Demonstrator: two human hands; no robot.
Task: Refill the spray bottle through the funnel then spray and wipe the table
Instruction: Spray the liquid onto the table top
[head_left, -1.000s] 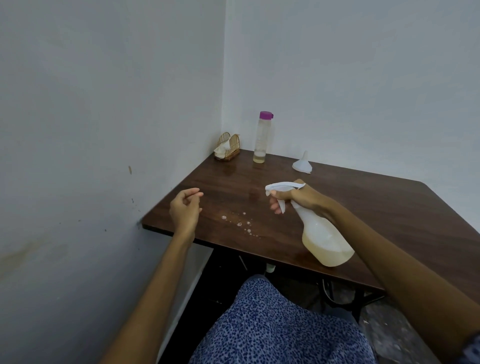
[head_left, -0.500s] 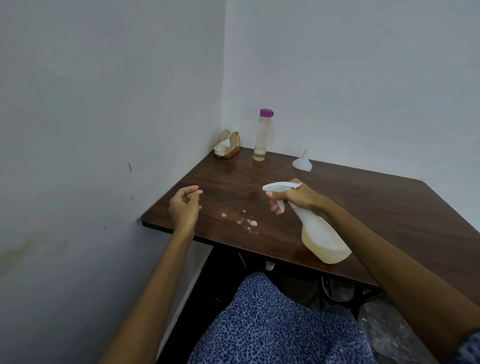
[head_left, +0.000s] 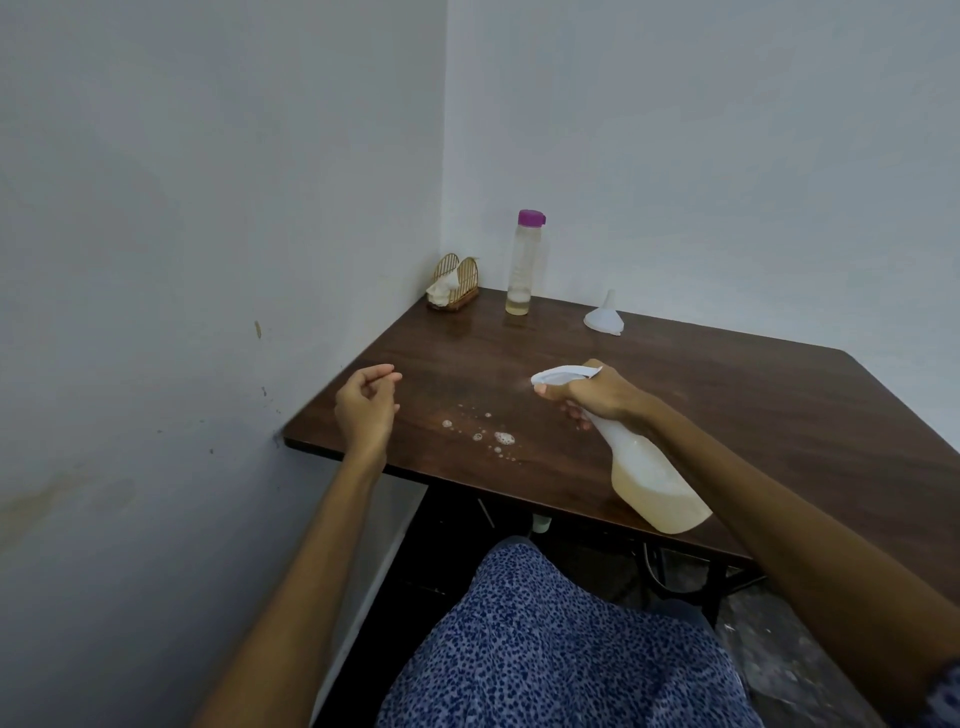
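My right hand (head_left: 597, 397) grips the neck and trigger of a white spray bottle (head_left: 652, 478), tilted with its nozzle pointing left over the dark wooden table (head_left: 753, 410). Pale yellowish liquid fills the bottle's lower part. Foamy white droplets (head_left: 491, 436) lie on the table in front of the nozzle. My left hand (head_left: 366, 405) hovers over the table's left edge, fingers loosely curled and holding nothing. A white funnel (head_left: 605, 314) rests upside down at the back.
A tall clear bottle with a purple cap (head_left: 524, 262) stands near the back corner, a little liquid at its bottom. Beside it a small wire holder (head_left: 457, 283) contains white tissue. Walls close in at the left and back. My patterned lap (head_left: 545, 649) is below.
More foam droplets have appeared on the table in front of the nozzle, with a larger blob now. My fingers have squeezed the trigger. The left hand has barely moved.
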